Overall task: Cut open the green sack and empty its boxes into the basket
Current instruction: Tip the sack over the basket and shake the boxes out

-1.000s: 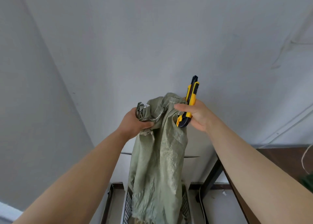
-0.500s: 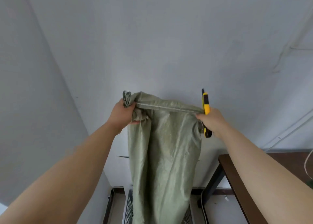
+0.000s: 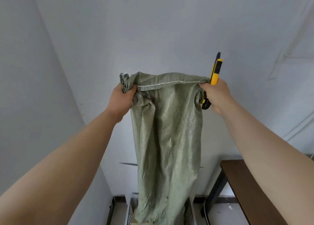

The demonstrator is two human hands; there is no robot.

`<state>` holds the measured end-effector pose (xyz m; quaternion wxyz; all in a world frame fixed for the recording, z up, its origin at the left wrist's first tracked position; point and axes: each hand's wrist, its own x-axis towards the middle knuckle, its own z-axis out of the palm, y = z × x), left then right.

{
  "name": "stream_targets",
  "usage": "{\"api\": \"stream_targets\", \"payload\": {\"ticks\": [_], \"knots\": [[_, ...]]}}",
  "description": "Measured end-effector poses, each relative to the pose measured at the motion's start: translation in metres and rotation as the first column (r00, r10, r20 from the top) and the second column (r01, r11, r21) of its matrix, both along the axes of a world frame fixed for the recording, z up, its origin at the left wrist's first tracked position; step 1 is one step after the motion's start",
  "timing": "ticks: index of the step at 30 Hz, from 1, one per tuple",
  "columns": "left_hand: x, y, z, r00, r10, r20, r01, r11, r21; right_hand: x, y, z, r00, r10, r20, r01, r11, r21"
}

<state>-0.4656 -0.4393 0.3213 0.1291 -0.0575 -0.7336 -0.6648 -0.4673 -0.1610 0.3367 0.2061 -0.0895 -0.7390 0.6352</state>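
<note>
Green sack (image 3: 168,131) hangs stretched between raised left hand (image 3: 121,99) and right hand (image 3: 216,95), both fists clenched on it, right also gripping knife (image 3: 215,73).

Basket (image 3: 129,213) mostly behind green sack (image 3: 167,139)

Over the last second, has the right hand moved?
Yes. The right hand, gripping the knife and a sack corner, has moved right, away from the left hand and toward above the table, pulling the sack's top taut.
</note>
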Motion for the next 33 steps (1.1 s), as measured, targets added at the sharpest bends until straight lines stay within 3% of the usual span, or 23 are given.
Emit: {"api": "stream_targets", "payload": {"ticks": [5, 14, 19, 24, 30, 33], "knots": [[-0.001, 0.003, 0.018, 0.999, 0.002, -0.054, 0.002, 0.998, 0.064, -0.003, 0.003, 0.022, 0.991, -0.092, -0.095, 0.084, 0.993, -0.08], [0.0, 0.002, 0.032, 0.996, 0.031, -0.078, -0.024, 0.996, 0.09, -0.004, -0.005, 0.049, 0.986, -0.06, -0.158, 0.057, 0.998, -0.025], [-0.001, 0.003, 0.048, 0.988, 0.049, -0.147, -0.028, 0.989, 0.142, -0.004, -0.005, 0.057, 0.975, -0.08, -0.206, 0.06, 0.993, -0.105], [-0.004, 0.004, 0.056, 0.994, 0.004, -0.11, 0.002, 0.999, 0.05, -0.005, -0.011, 0.061, 0.984, -0.036, -0.176, 0.032, 0.999, -0.023], [-0.007, -0.001, 0.078, 0.99, 0.0, -0.139, 0.005, 0.999, 0.036, -0.004, -0.007, 0.087, 0.971, -0.073, -0.229, 0.068, 0.997, -0.028], [-0.006, 0.002, 0.073, 0.986, 0.017, -0.163, 0.0, 0.995, 0.101, -0.006, -0.005, 0.078, 0.961, -0.104, -0.258, 0.084, 0.993, -0.085]]}}
